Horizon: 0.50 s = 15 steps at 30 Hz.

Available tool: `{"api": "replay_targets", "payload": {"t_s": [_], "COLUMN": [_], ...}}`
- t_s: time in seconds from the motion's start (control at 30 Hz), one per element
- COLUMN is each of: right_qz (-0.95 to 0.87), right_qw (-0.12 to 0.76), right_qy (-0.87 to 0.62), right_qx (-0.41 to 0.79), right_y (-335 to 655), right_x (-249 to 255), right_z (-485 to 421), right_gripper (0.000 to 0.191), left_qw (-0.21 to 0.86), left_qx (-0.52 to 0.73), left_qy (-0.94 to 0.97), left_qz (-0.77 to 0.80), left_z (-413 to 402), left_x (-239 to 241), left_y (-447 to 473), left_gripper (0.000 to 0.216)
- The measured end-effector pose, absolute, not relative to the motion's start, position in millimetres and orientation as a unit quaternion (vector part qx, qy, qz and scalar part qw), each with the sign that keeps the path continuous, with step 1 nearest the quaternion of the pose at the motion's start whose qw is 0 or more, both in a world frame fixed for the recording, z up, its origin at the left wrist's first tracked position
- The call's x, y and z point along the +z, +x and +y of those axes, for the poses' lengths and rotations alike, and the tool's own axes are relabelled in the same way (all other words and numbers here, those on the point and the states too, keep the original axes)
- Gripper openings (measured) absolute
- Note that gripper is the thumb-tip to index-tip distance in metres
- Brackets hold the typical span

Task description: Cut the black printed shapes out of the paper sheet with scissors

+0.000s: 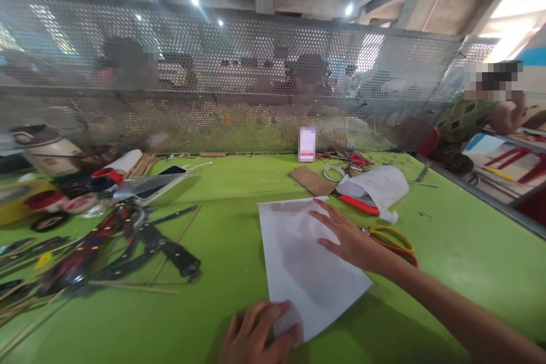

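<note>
A white sheet of paper (305,264) lies flat on the green table (222,227) in front of me. My right hand (343,233) rests flat on the sheet's right edge, fingers stretched out and pointing left. My left hand (256,334) is at the sheet's near corner, with fingers curled over the paper's edge and pinching it. Scissors with yellow and red handles (394,242) lie just behind my right wrist.
Black straps, thin wooden sticks and a dark frame (123,244) clutter the left. Crumpled white paper (377,187), a red-handled cutter (358,203) and a cardboard piece (312,180) lie behind. A perforated metal screen (239,85) closes the far edge. A person (482,108) sits at right.
</note>
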State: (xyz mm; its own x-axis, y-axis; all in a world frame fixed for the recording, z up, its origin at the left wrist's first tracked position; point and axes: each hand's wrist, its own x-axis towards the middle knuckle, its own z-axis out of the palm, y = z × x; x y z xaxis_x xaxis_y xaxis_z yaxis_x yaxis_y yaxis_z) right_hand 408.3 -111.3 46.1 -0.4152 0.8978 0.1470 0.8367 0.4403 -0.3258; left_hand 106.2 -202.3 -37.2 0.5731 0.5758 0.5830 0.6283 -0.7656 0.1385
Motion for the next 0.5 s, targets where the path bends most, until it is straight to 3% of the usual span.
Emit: {"api": "replay_targets", "payload": {"t_s": [0.2,0.5], "right_qz": [-0.850,-0.840], "right_qw": [0.076,0.038], "right_qy": [-0.502,-0.533], "right_qx": [0.139,0.095], "right_y": [402.8,415.3], "right_x": [66.5,19.0], "right_z": [-159.5,-173.6], "right_gripper": [0.050,0.056], "left_qw": [0.060,-0.053], "left_qx": [-0.280,-0.275], "left_qy": [-0.915,-0.901], "left_qz": [-0.284,-0.331], "left_z": [-196.7,-209.4], "left_x": [-31.8,-17.8], "left_y": [98.4,103.1], "left_gripper": [0.033,0.032]}}
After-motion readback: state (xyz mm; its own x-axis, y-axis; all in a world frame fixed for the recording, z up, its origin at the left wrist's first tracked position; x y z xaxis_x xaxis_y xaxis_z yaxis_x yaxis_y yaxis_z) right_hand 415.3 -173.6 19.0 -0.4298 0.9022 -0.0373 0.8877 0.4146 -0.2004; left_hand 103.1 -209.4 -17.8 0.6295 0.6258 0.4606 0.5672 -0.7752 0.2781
